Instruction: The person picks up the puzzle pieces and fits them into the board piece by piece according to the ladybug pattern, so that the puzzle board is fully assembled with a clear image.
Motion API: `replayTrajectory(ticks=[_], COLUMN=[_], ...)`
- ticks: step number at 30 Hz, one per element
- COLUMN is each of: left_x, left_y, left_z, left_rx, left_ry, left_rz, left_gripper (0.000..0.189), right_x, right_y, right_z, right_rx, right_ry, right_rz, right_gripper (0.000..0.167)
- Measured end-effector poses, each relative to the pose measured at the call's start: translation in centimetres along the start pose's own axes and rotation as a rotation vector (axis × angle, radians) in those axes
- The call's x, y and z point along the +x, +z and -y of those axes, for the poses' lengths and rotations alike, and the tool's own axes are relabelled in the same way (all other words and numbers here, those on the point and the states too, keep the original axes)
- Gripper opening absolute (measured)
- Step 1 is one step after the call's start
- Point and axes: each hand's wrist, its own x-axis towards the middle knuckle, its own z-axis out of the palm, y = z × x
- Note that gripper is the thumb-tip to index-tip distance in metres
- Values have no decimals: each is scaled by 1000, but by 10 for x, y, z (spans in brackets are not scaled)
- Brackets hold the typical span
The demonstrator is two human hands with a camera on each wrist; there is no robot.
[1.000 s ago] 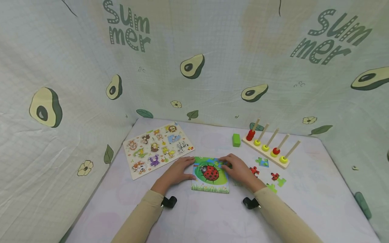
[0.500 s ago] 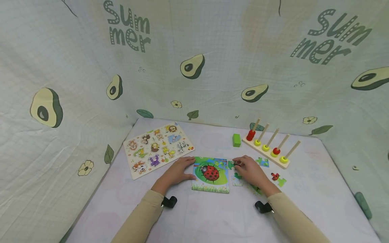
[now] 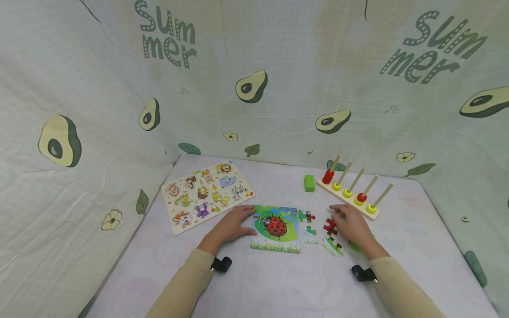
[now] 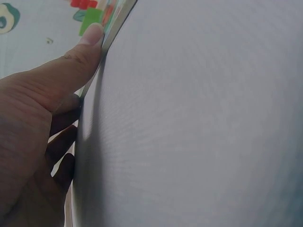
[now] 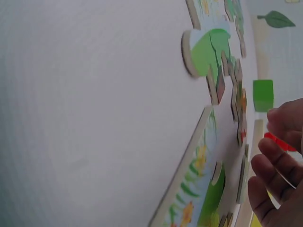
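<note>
A square ladybug jigsaw board (image 3: 275, 240) lies mid-table. My left hand (image 3: 233, 224) rests along its left side, thumb and fingers spread against the edge; in the left wrist view the thumb (image 4: 78, 61) lies along that edge. Loose jigsaw pieces lie right of the board: a green-and-red one (image 3: 305, 216), a pale one with grass (image 3: 310, 236), a red one (image 3: 330, 226) and a grassy one (image 3: 333, 246). Over the farther pieces hovers my right hand (image 3: 351, 225), hiding some of them. In the right wrist view its fingers (image 5: 267, 168) are loosely bent, with nothing visible between them.
A wooden animal puzzle board (image 3: 210, 204) lies at the back left. Behind the loose pieces stand a green block (image 3: 309, 183) and a bead stacker (image 3: 373, 216) with upright pegs and red and yellow beads. Patterned cloth (image 3: 286, 123) walls the table's back.
My right hand has gone from the board's upper right corner rightward across the loose pieces, uncovering those beside the board. The left hand and the board have stayed put.
</note>
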Motion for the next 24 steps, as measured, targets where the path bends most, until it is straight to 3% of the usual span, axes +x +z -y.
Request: replayTrajectory(ticks=[13, 19, 24], left_x=[0, 1, 0], left_y=[0, 1, 1], left_z=[1, 2, 1], left_rx=[6, 5, -6], left_ry=[2, 1, 3], left_rz=[2, 5, 3], left_gripper=[83, 83, 83], right_x=[-6, -4, -2], right_y=[-10, -8, -7], right_z=[-17, -19, -18], right_rx=[-89, -151, -169], right_ry=[130, 212, 225], right_rz=[-82, -76, -57], right_gripper=[46, 60, 64])
